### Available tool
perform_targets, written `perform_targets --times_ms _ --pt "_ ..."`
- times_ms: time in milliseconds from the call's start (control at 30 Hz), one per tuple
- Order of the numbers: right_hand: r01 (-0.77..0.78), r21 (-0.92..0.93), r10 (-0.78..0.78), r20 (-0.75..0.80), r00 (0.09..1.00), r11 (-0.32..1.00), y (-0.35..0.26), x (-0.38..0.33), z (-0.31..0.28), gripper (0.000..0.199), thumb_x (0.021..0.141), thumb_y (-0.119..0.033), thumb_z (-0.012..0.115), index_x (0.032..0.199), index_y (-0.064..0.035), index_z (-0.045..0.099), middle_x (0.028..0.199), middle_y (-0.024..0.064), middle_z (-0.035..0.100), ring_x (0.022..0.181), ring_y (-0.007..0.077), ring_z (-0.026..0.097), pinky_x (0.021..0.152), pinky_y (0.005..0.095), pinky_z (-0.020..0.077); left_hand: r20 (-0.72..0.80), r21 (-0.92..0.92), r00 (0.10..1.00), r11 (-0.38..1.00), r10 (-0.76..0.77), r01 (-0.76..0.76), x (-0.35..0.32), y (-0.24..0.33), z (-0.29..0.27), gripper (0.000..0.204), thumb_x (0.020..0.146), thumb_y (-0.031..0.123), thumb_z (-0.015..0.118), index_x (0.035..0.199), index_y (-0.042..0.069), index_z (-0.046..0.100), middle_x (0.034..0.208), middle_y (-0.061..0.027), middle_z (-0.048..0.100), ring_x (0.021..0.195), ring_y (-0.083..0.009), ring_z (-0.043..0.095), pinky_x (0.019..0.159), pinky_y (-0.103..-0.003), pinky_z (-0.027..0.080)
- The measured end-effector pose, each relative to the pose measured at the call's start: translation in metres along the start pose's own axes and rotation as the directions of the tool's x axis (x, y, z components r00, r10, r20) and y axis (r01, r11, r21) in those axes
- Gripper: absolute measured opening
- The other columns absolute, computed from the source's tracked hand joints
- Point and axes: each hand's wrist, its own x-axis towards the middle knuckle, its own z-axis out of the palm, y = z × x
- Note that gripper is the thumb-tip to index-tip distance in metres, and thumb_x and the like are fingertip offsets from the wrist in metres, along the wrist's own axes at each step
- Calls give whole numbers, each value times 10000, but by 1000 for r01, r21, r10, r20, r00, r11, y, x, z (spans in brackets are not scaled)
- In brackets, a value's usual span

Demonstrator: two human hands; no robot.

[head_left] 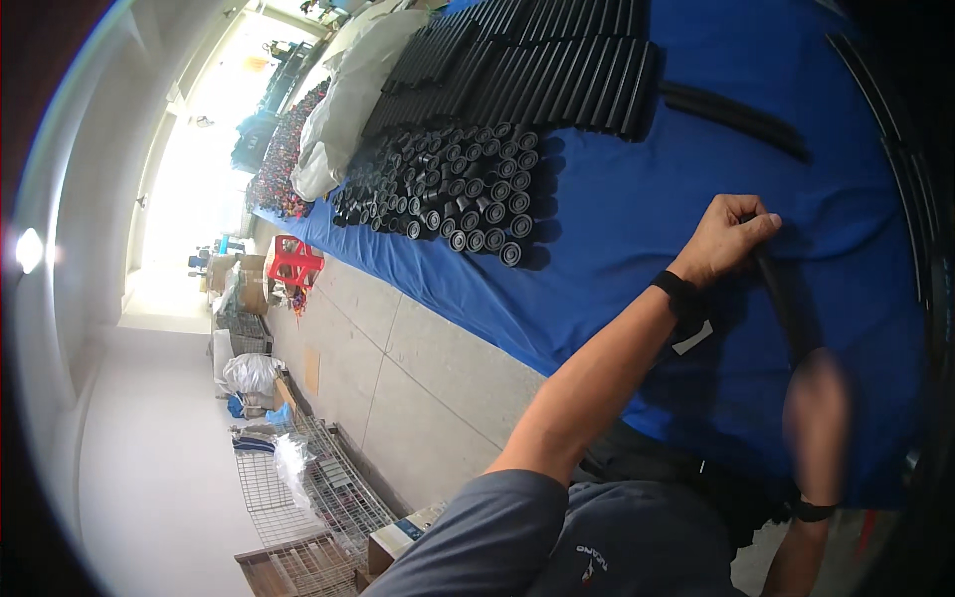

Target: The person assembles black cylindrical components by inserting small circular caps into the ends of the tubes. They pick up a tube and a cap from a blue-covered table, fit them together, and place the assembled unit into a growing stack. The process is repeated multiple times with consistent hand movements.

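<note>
My left hand (pixel 731 237) is pinched shut on the upper end of a long black rubber strip (pixel 786 303) that lies over the blue cloth table (pixel 637 249). A black band circles that wrist. The strip runs down into my right hand (pixel 816 413), which is blurred by motion and appears closed around its lower end. Its wrist carries a black band too.
Short black cylindrical caps (pixel 453 194) stand packed together on the cloth to the left. Behind them lie stacked black tubes (pixel 537 70) and more long black strips (pixel 736 117). A white plastic sheet (pixel 343 99) covers goods farther along. A red crate (pixel 293 261) and wire racks (pixel 298 488) stand on the concrete floor.
</note>
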Motion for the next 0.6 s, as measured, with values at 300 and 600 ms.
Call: perform_targets --times_ms 300,600 --pt "421 -539 -529 -54 847 730 14 7 1 415 987 -178 669 1323 44 568 1064 142 698 951 251 665 863 377 548 -57 -78 998 997 -7 3 -4 8 1 294 1006 257 654 784 72 598 636 17 534 480 -56 469 414 -229 352" --pt "-124 363 112 51 992 923 7 -2 1 377 1012 -222 647 1309 3 587 745 45 604 465 46 462 386 198 316 -45 -128 999 992 8 -14 0 -1 -3 287 992 264 668 787 77 594 633 14 535 462 -63 463 409 -233 357"
